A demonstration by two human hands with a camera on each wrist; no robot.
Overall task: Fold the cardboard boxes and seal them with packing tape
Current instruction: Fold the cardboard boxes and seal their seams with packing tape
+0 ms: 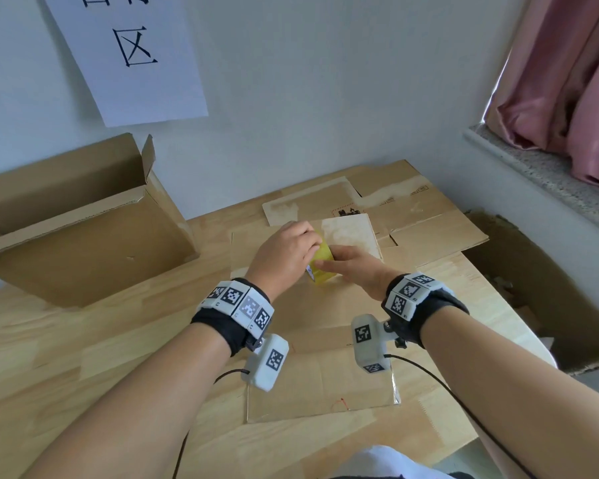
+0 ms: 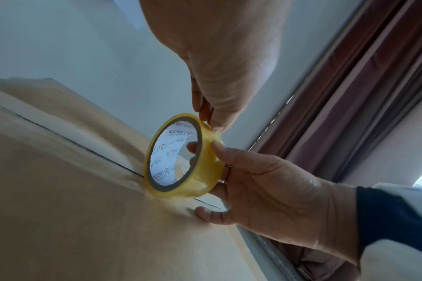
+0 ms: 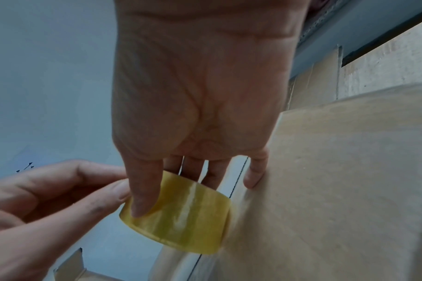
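Observation:
A yellow roll of packing tape point(image 1: 323, 267) stands on edge on the closed flaps of a brown cardboard box point(image 1: 319, 371), right at the seam point(image 2: 84, 148) between them. My right hand point(image 1: 353, 267) grips the roll point(image 2: 205, 171), thumb on its outer band and a finger through the core, with the little finger resting on the cardboard point(image 3: 337, 190). My left hand point(image 1: 284, 254) comes from the left and pinches the roll's upper rim point(image 2: 206, 121) with its fingertips point(image 3: 123, 192). The loose end of the tape is not visible.
A large open cardboard box point(image 1: 83, 243) stands at the left on the wooden table point(image 1: 49, 357). Flattened cardboard sheets point(image 1: 412, 216) lie behind the hands. Torn dark cardboard point(image 1: 533, 288) sits lower at the right, under a stone sill point(image 1: 533, 174) and pink curtain point(image 1: 567, 81).

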